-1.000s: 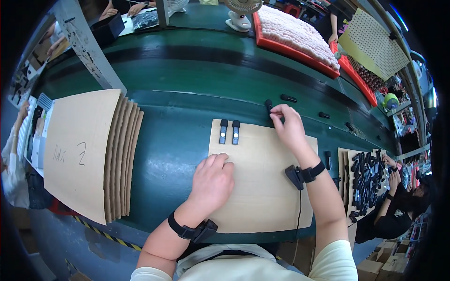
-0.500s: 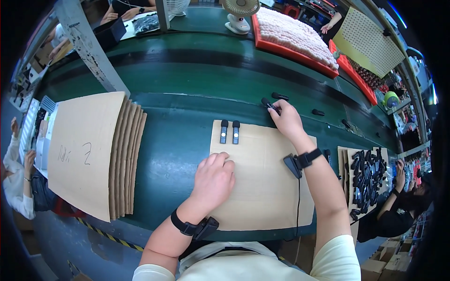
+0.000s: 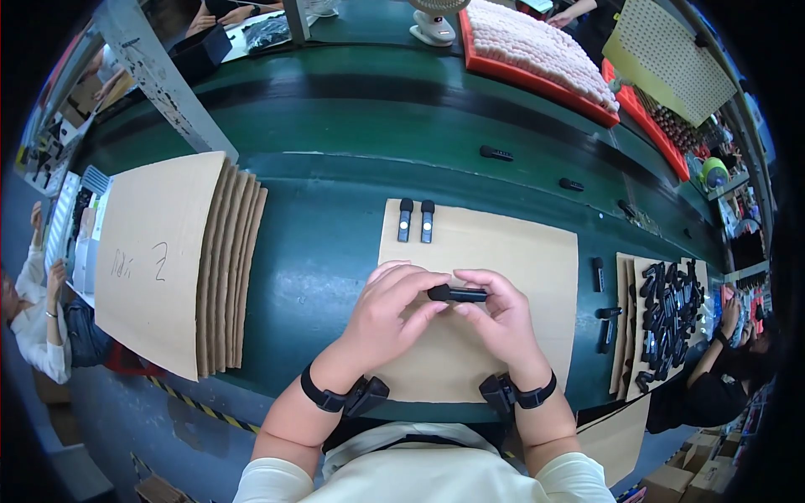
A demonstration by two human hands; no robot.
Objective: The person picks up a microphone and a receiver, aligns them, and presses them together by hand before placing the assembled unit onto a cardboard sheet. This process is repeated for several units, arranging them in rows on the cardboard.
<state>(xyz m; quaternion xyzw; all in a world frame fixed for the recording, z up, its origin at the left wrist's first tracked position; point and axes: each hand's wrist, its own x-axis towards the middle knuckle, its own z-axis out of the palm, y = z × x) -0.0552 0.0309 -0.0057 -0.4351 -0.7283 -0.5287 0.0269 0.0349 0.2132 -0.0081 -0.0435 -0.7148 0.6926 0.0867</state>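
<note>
Over the cardboard sheet (image 3: 486, 369), my two hands meet at a small black clip-on microphone (image 3: 466, 294) with a round foam head. My left hand (image 3: 387, 312) is closed, its thumb and forefinger at the foam end. The other end lies between the thumb and fingers of my right hand (image 3: 508, 323), which is closed around it. Near the sheet's far left edge, two similar microphones lie side by side, a left one (image 3: 405, 221) and a right one (image 3: 428, 222), each with a pale round spot facing up.
A stack of cardboard sheets (image 3: 155, 268) stands to my left. On my right, a pile of black microphones (image 3: 671, 318) covers cardboard. Several single microphones lie along the green bench (image 3: 327, 197), one (image 3: 496, 153) beyond my sheet. Red trays (image 3: 537, 88) sit farther back; co-workers are at both sides.
My right hand has come back from the far side of the bench with a microphone. My left hand has lifted and moved to meet it above the cardboard.
</note>
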